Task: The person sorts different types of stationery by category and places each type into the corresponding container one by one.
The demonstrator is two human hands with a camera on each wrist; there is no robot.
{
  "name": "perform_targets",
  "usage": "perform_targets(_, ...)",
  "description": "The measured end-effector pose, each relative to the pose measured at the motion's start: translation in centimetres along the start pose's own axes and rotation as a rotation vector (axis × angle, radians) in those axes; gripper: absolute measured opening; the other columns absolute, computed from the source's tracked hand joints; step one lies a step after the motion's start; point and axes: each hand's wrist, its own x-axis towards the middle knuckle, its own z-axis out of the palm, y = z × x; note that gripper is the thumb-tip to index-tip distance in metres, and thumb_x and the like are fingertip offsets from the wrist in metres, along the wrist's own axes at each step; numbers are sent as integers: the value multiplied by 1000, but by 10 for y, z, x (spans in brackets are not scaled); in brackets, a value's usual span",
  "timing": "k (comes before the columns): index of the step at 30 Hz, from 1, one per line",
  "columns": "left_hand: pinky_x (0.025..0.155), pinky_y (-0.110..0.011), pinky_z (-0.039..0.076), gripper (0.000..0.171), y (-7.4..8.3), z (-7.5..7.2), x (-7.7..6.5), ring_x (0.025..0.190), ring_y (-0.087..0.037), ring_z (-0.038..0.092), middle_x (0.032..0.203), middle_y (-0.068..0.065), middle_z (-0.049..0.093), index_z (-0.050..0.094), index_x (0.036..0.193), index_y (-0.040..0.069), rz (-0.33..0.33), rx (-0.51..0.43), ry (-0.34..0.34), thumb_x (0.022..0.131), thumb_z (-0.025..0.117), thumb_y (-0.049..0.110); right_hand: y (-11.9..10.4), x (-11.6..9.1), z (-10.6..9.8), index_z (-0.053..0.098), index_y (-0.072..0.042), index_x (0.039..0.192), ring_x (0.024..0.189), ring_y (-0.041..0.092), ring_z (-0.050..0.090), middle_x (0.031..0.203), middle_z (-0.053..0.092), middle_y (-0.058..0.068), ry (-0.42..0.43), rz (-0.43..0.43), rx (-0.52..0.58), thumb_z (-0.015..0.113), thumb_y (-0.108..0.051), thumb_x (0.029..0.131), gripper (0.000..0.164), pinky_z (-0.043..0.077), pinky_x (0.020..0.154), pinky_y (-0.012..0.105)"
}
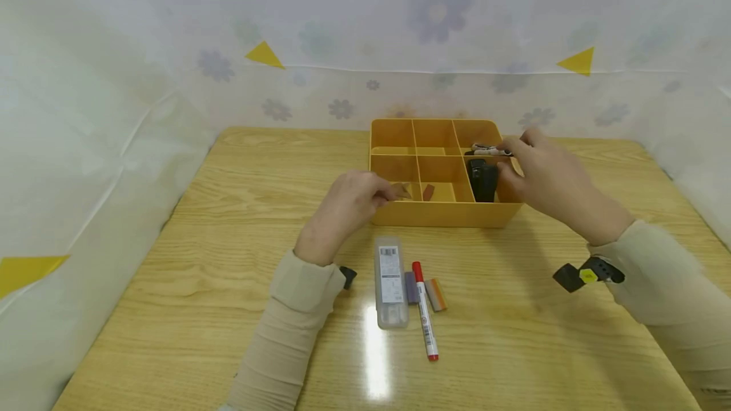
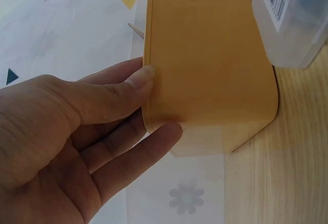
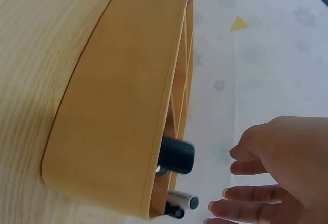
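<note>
A yellow-orange divided organizer box (image 1: 445, 214) stands toward the back of the table. At its front left corner my left hand (image 1: 351, 205) pinches the rim, the thumb on the outer wall in the left wrist view and the index finger behind it. Over the box's right end is my right hand (image 1: 548, 176); the right wrist view has its fingers loosely spread, holding nothing. Close by, black upright objects (image 1: 483, 181) fill part of the front right compartment, with markers (image 3: 180, 199) in the one behind. A reddish-brown piece (image 1: 428, 192) lies in the front middle compartment.
In front of the box lie a translucent plastic case (image 1: 391, 284) with a white label, a purple block (image 1: 411, 288), a red-capped white marker (image 1: 425, 316) and an orange-and-grey block (image 1: 436, 295). A flower-printed sheet (image 1: 342, 11) hangs behind the table.
</note>
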Motion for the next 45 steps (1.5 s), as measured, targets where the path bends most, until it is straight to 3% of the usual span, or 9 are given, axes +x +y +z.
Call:
perform_targets(6, 74, -23, 48, 8, 0, -1, 0, 80, -7, 55, 90, 5, 67, 71, 89, 17, -19, -16, -13, 85, 65, 12, -26, -12, -6, 57, -6, 110, 53, 12, 38, 89, 51, 10, 85, -130, 38, 63, -13, 84, 28, 35, 42, 28)
perform_targets(14, 74, -23, 48, 9, 0, -2, 0, 81, -7, 55, 90, 5, 67, 71, 89, 17, -21, -11, -16, 84, 66, 12, -56, -33, -3, 58, -7, 110, 56, 6, 38, 89, 51, 4, 76, -261, 110, 65, -12, 81, 31, 37, 43, 21)
perform_targets(22, 75, -23, 49, 9, 0, -2, 0, 83, -8, 56, 91, 4, 67, 71, 90, 16, -24, -7, -24, 84, 66, 11, -88, -56, 17, 56, -9, 113, 55, 2, 38, 95, 49, 0, -6, -292, 219, 64, -13, 82, 33, 37, 44, 15)
perform_targets(32, 76, -23, 48, 10, 0, -1, 0, 83, -7, 56, 90, 5, 67, 71, 89, 17, -4, 7, -9, 85, 65, 10, -112, -74, 49, 56, -10, 112, 74, 6, 48, 100, 52, -1, -125, -356, 301, 63, -17, 83, 30, 48, 61, 20)
perform_targets(38, 77, -24, 48, 9, -1, -1, 1, 84, -8, 56, 90, 5, 67, 71, 89, 16, 5, 10, -6, 85, 65, 12, -118, -81, 61, 53, -9, 118, 86, 5, 48, 109, 50, -2, -233, -380, 348, 61, -18, 85, 35, 49, 71, 21)
perform_targets(42, 75, -23, 48, 9, -1, -1, 1, 82, -7, 56, 90, 5, 68, 71, 89, 16, 9, 11, -3, 85, 65, 11, -120, -83, 65, 51, -9, 120, 86, 5, 47, 110, 49, -3, -237, -391, 377, 60, -14, 84, 38, 47, 70, 18)
perform_targets(45, 74, -23, 48, 9, -1, -1, 1, 82, -7, 56, 90, 5, 68, 71, 89, 16, 6, 6, 0, 85, 65, 11, -120, -82, 67, 51, -9, 119, 87, 6, 48, 111, 49, -1, -195, -410, 382, 59, -9, 82, 38, 47, 70, 17)
